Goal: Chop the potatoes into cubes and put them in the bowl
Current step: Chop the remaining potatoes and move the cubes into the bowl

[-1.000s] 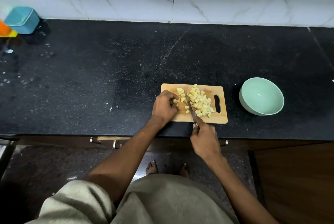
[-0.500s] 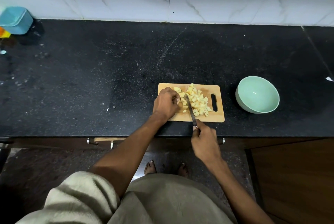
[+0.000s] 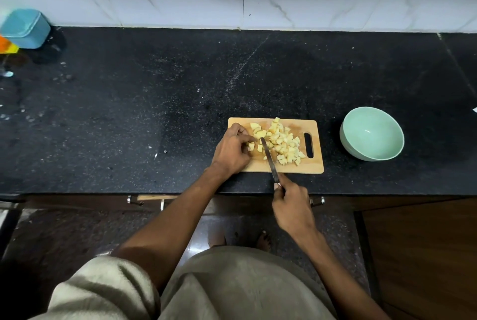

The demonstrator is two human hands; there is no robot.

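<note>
The left hand (image 3: 233, 150) seemingly pinches a small pale yellow potato piece (image 3: 251, 146), likely firm and slippery, while the right hand (image 3: 291, 203) grips the steel knife (image 3: 268, 158).

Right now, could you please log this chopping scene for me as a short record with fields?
surface: black counter
cutting board: wooden cutting board near the counter's front edge, handle slot to the right
potato pieces: potato cubes piled on the board
left hand: left hand pinches a potato piece on the board's left side
right hand: right hand grips the knife, blade over the board
bowl: green bowl right of the board, nothing in it
progress: no cubes in the bowl yet
</note>
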